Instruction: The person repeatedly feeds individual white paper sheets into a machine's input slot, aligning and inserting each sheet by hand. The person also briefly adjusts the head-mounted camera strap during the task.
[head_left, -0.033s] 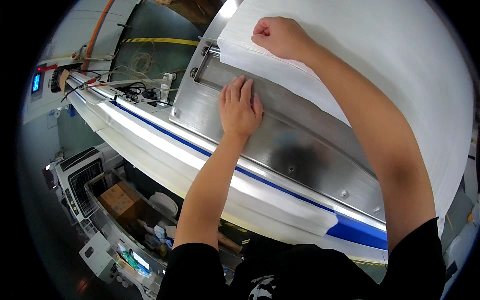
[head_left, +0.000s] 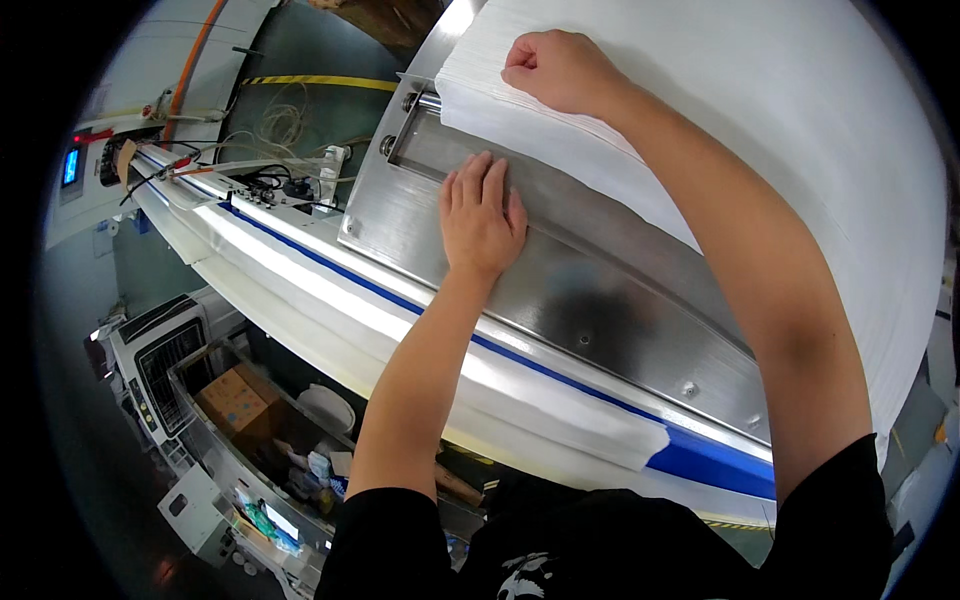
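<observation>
We see brushed, softly reflective steel on the machine plate (head_left: 560, 300), matt white paper in the big stack (head_left: 760, 120), and glossy blue-and-white painted edging (head_left: 330, 300).

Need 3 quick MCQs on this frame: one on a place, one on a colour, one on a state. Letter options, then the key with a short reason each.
1. Where does the left hand rest?
A. on the steel plate
B. on the cardboard box
C. on the white stack

2. What colour is the stripe along the machine's near edge?
A. red
B. blue
C. green

3. How is the right hand shaped?
A. flat, fingers spread
B. pointing
C. closed in a fist on the white stack

Key: 1 A, its palm lies flat on the brushed metal. 2 B, a blue band runs below the plate. 3 C, its fingers are curled under, knuckles up.
</observation>
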